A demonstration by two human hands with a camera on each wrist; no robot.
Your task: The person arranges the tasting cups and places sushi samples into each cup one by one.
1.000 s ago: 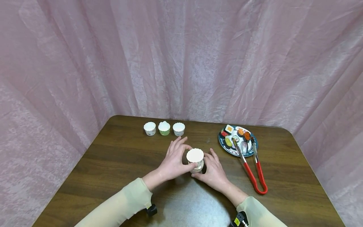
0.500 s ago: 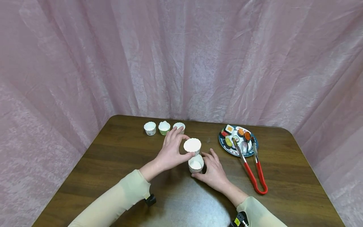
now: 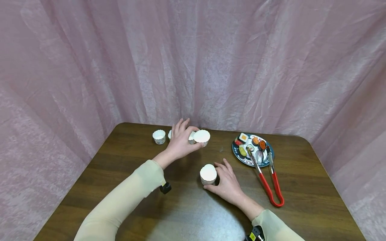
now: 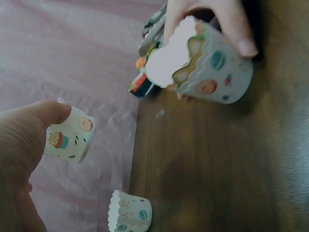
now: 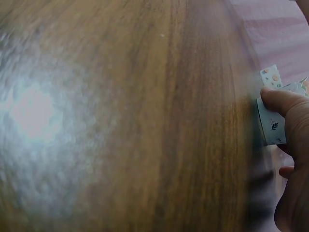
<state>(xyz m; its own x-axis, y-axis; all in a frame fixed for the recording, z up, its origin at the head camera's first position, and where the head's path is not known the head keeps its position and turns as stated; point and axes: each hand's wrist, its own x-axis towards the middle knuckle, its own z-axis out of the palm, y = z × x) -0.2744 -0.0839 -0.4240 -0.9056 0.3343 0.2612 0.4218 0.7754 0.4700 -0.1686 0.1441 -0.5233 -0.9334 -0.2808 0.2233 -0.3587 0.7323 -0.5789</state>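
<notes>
Raised toward the back of the table, my left hand (image 3: 180, 143) pinches a white paper baking cup (image 3: 201, 138) between thumb and fingers. A cupcake print on that cup (image 4: 70, 135) shows in the left wrist view. My right hand (image 3: 227, 183) holds another baking cup (image 3: 208, 174) standing upright at the table's middle, thumb in front and fingers behind. In the left wrist view this cup (image 4: 217, 77) has a scalloped rim, with a tan-and-green patterned edge showing at its mouth. The right wrist view has my thumb against the cup's side (image 5: 272, 123).
Along the back edge stands a row of baking cups, the leftmost cup (image 3: 159, 137) in full view, the others partly behind my left hand. On the right, red-handled tongs (image 3: 275, 190) lean on a round plate (image 3: 236, 154) with several sushi pieces (image 3: 262, 145). A pink curtain (image 3: 193, 67) hangs behind.
My left hand has lifted its cup off the one at my right hand and carried it back, close to the row's right end. The right hand has stayed in place.
</notes>
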